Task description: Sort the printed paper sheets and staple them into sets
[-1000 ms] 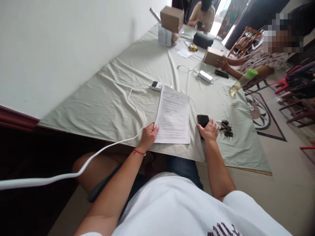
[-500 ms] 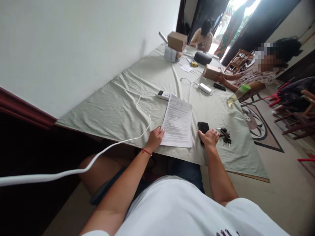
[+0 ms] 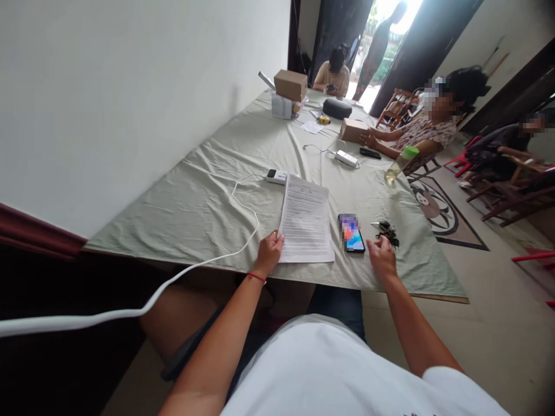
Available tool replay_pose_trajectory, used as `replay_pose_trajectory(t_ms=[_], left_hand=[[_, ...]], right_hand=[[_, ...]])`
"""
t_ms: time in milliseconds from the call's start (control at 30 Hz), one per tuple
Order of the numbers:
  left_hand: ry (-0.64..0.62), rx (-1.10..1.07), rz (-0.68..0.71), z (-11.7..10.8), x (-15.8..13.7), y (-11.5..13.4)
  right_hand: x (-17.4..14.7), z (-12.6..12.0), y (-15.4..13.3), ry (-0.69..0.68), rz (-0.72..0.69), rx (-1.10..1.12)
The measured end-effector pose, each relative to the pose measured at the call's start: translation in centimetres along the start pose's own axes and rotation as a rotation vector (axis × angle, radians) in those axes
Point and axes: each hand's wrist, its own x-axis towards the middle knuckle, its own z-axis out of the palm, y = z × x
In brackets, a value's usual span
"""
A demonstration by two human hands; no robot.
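My left hand [image 3: 269, 253] pinches the lower left edge of a stack of printed sheets [image 3: 306, 222], which lies on the cloth-covered table. Its thumb is on top of the paper. To the right of the sheets a smartphone [image 3: 351, 233] lies face up with its screen lit. My right hand [image 3: 382, 258] rests just right of the phone, thumb and fingers apart, holding nothing I can see. Right beyond its fingertips is a bunch of keys [image 3: 388, 232]; whether they touch is unclear.
A white device [image 3: 276, 176] with a cable sits behind the sheets. Farther back are a white power bank [image 3: 347, 159], a black phone [image 3: 370, 153], a green-capped bottle [image 3: 401, 163] and cardboard boxes [image 3: 290, 85]. A person at the right holds a small box [image 3: 353, 130].
My right hand has come off the phone and moved right, towards the keys. The phone's dark screen is now lit. My left hand still holds the sheets, and the view has shifted slightly.
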Motion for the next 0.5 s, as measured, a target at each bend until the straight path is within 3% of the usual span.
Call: replay_pose_trajectory(t_ms=[133, 233, 500], left_hand=[[-0.001, -0.011, -0.011, 0.0, 0.1, 0.0], [-0.003, -0.020, -0.014, 0.0, 0.1, 0.0], [-0.002, -0.062, -0.028, -0.1, -0.1, 0.4]], right_hand=[[-1.3, -0.9, 4.1, -0.010, -0.174, 0.081], [-1.7, -1.2, 5.2, -0.040, -0.264, 0.097], [-0.5, -1.1, 1.9, 0.003, -0.400, 0.123]])
